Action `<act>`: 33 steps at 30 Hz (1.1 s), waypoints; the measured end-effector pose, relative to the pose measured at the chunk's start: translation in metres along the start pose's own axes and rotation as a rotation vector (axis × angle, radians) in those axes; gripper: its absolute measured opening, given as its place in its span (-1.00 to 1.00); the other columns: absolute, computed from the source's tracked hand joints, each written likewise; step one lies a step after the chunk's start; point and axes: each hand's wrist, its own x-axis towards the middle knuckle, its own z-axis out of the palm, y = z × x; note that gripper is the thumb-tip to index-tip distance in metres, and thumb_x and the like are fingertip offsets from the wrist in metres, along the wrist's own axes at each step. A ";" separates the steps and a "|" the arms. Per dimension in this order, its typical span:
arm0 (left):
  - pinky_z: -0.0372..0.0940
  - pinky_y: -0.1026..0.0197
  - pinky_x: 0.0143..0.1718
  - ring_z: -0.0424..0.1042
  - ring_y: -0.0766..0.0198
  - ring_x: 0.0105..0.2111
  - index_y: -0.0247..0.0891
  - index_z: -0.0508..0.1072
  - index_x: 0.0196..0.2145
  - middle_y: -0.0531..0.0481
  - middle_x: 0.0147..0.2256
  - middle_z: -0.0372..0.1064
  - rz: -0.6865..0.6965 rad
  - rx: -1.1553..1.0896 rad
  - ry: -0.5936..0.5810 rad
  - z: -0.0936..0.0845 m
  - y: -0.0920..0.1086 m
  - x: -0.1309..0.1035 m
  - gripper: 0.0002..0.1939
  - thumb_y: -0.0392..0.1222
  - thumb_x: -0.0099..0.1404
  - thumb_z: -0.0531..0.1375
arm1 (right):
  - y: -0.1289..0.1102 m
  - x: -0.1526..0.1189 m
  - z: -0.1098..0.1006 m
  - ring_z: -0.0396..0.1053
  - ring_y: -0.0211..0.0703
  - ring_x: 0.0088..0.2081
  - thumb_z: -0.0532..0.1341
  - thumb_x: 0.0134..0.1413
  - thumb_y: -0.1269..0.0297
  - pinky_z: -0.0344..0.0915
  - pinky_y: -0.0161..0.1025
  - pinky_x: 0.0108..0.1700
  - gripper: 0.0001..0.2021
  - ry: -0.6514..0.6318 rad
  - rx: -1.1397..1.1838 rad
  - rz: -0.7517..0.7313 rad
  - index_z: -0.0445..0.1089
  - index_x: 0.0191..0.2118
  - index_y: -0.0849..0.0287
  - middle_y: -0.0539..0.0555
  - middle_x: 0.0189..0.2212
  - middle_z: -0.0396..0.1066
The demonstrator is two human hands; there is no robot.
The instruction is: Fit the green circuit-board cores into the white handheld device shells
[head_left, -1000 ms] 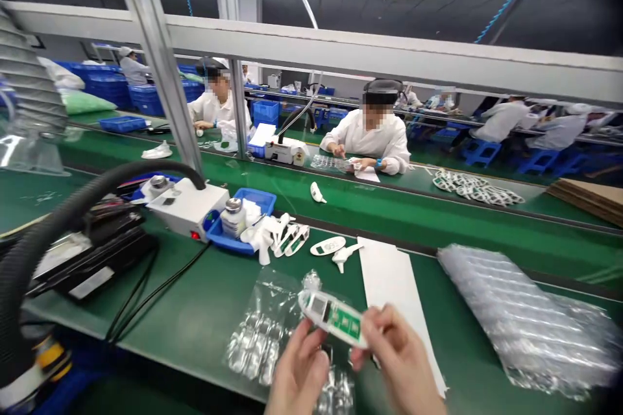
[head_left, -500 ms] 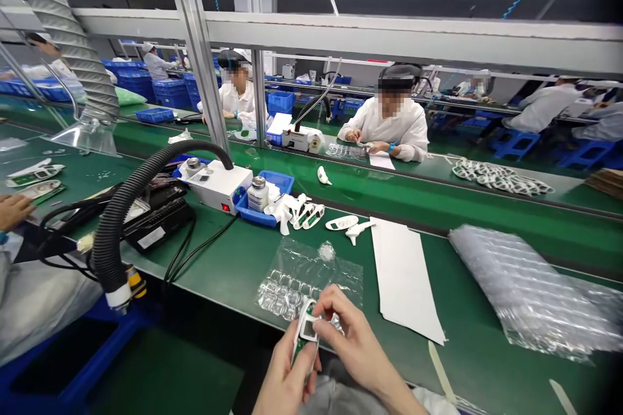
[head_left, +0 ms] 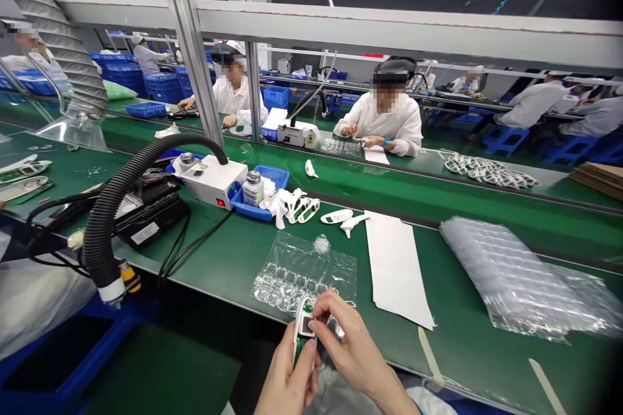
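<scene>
My left hand [head_left: 292, 373] is wrapped round a white plastic device housing [head_left: 296, 331], long and narrow, with a green circuit board inside. Near its upper end sits a small dark square screen [head_left: 307, 326] in a white frame. My right hand [head_left: 348, 343] is closed, thumb and fingertips pinched at the screen's right edge; what lies between them is too small to make out. Just beyond both hands, a clear plastic sheet [head_left: 292, 282] with rows of square pieces rests on the green bench, a crumpled clear bit [head_left: 321, 244] on its far part.
White papers [head_left: 396, 272] and stacked clear plastic trays [head_left: 511, 279] lie to the right. Behind are white housings [head_left: 304, 209] and a blue bin [head_left: 253, 209] with a bottle. A black hose [head_left: 97, 240] arches at left. Co-workers [head_left: 384, 110] sit across the belt.
The screen and its frame, tilted before, now look flatter against the housing. Both hands keep about the same grip. The whole view has shifted slightly.
</scene>
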 end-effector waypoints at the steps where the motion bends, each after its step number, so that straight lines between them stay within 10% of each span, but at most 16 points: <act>1: 0.04 0.33 -0.66 0.11 0.41 -0.61 -0.28 0.22 0.03 0.13 -0.49 0.15 0.000 0.012 0.008 0.000 -0.001 0.000 -0.38 0.25 0.22 0.09 | -0.001 0.000 0.000 0.21 -0.20 -0.30 0.05 0.25 0.42 0.14 -0.26 -0.24 -0.91 -0.009 -0.002 0.005 0.19 -0.29 0.10 0.00 -0.33 0.21; 24: 0.18 0.26 -0.49 0.27 0.24 -0.52 -0.22 0.36 0.04 -0.01 -0.46 0.35 0.092 0.275 0.074 -0.013 0.014 -0.010 -0.50 0.11 0.25 0.12 | 0.005 0.002 -0.005 0.20 -0.18 -0.35 -0.07 0.31 0.42 0.13 -0.24 -0.29 -0.79 -0.081 -0.137 -0.012 0.10 -0.38 0.11 0.01 -0.39 0.22; 33: 0.25 0.25 -0.30 0.36 0.18 -0.34 -0.18 0.39 -0.10 -0.02 -0.40 0.37 0.100 0.182 0.185 -0.027 -0.005 -0.004 -0.58 0.14 0.20 0.17 | -0.003 -0.033 0.035 0.27 -0.15 -0.36 -0.01 0.21 0.50 0.27 -0.12 -0.12 -0.83 -0.048 -0.267 -0.330 0.16 -0.36 0.09 0.02 -0.43 0.30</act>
